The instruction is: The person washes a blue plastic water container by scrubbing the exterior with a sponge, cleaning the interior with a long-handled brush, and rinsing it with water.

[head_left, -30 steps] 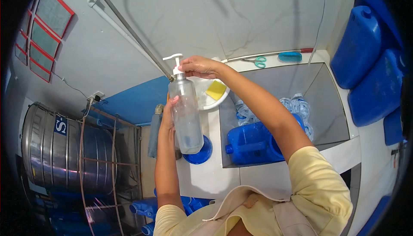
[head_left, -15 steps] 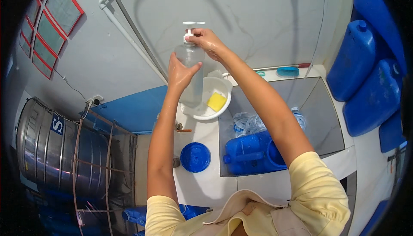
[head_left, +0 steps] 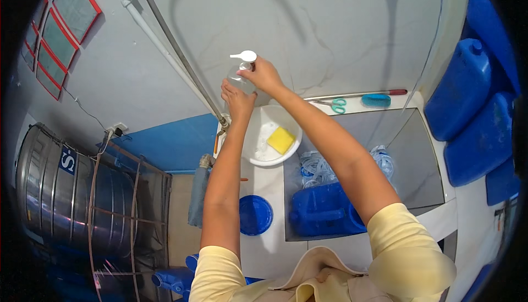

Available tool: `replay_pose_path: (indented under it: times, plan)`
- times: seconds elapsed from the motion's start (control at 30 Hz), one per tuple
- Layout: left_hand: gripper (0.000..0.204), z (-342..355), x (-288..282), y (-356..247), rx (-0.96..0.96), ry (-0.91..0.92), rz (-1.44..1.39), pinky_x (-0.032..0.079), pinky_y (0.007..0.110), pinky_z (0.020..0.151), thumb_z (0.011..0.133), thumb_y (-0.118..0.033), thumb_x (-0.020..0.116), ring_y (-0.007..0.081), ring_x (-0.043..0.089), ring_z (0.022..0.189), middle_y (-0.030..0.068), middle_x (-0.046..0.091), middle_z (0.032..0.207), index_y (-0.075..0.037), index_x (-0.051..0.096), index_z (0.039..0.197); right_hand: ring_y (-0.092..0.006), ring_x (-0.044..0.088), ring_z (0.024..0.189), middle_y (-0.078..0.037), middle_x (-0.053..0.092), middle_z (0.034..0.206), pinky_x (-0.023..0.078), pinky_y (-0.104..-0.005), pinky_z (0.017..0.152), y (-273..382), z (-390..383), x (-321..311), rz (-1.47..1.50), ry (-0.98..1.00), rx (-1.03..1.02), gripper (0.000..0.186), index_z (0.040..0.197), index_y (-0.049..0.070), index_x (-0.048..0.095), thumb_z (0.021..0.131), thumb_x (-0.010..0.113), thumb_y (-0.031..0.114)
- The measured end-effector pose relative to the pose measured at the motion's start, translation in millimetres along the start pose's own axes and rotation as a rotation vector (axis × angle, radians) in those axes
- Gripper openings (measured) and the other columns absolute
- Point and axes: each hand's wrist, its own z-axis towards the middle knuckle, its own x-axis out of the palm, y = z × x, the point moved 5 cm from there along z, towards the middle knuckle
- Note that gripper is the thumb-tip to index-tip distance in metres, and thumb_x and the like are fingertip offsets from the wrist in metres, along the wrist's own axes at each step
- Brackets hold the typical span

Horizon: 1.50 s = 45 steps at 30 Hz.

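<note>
A clear pump bottle (head_left: 236,78) with a white pump head (head_left: 247,56) is held up near the back wall, beyond the basin. My left hand (head_left: 240,102) wraps around the bottle's body and hides most of it. At the neck, the fingers of my right hand (head_left: 264,75) pinch the white collar just under the pump head. The pump's spout points left. Below the hands sits a white basin (head_left: 254,156) with a yellow sponge (head_left: 281,140) and some suds inside.
The sunken sink (head_left: 421,153) at right holds a blue jug (head_left: 316,211) and clear plastic pieces (head_left: 313,167). Scissors (head_left: 338,105) and a blue brush (head_left: 375,100) lie on its back ledge. A blue bowl (head_left: 256,215) is beside my left forearm; blue jerrycans (head_left: 459,90) stand right.
The bottle and both hands have come lower in the view, and the bottle now looks foreshortened. Its spout has turned to the left. Both hands keep their hold.
</note>
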Motion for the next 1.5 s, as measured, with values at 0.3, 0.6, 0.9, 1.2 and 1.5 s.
replay_pose_path:
  times: [0.3, 0.6, 0.9, 1.2, 1.5]
  plan:
    - [0.106, -9, 34, 37, -0.344, -0.072, -0.182, 0.024, 0.048, 0.103, 0.064, -0.030, 0.079, 0.0457, 0.027, 0.123, 0.0349, 0.024, 0.131, 0.016, 0.009, 0.129, -0.0346, 0.051, 0.106, -0.014, 0.055, 0.109, 0.042, -0.0478, 0.084, -39, 37, 64, -0.137, 0.128, -0.163, 0.032, 0.108, 0.008, 0.054, 0.080, 0.049, 0.022]
    - [0.053, -57, 27, 29, 0.002, 0.464, -0.415, 0.033, 0.050, 0.094, 0.077, -0.032, 0.061, 0.0431, 0.039, 0.114, 0.0283, 0.048, 0.119, 0.001, 0.050, 0.116, -0.0335, 0.042, 0.115, -0.015, 0.043, 0.123, 0.043, -0.0482, 0.087, 5, 23, 94, -0.271, 0.010, 0.090, 0.061, 0.120, 0.005, 0.047, 0.069, 0.071, 0.030]
    - [0.020, -208, -17, -94, 0.328, 0.432, 0.175, 0.030, 0.056, 0.097, 0.080, -0.010, 0.046, 0.0299, 0.055, 0.097, 0.0135, 0.060, 0.092, -0.005, 0.056, 0.098, -0.0318, 0.046, 0.114, -0.019, 0.043, 0.125, 0.042, -0.0425, 0.090, -11, 7, 22, -0.117, -0.215, -0.034, 0.075, 0.132, 0.001, 0.037, 0.075, 0.065, 0.041]
    - [0.024, -229, -46, -148, 0.617, 0.413, -0.094, 0.041, 0.040, 0.072, 0.067, 0.003, 0.054, 0.0294, 0.055, 0.076, 0.0108, 0.058, 0.074, -0.005, 0.059, 0.089, -0.0206, 0.065, 0.069, -0.016, 0.061, 0.082, 0.056, -0.0274, 0.064, -95, -195, -290, 0.433, -0.278, 0.688, 0.018, 0.093, -0.008, 0.056, 0.085, 0.046, 0.005]
    - [0.010, -272, 12, -293, 0.750, 0.406, -0.315, 0.042, 0.042, 0.065, 0.069, 0.001, 0.052, 0.0315, 0.054, 0.069, 0.0123, 0.056, 0.067, -0.005, 0.054, 0.076, -0.0199, 0.063, 0.078, -0.013, 0.062, 0.086, 0.055, -0.0277, 0.068, -87, -209, -321, 0.182, 0.177, 0.750, 0.019, 0.092, -0.002, 0.060, 0.083, 0.055, 0.014]
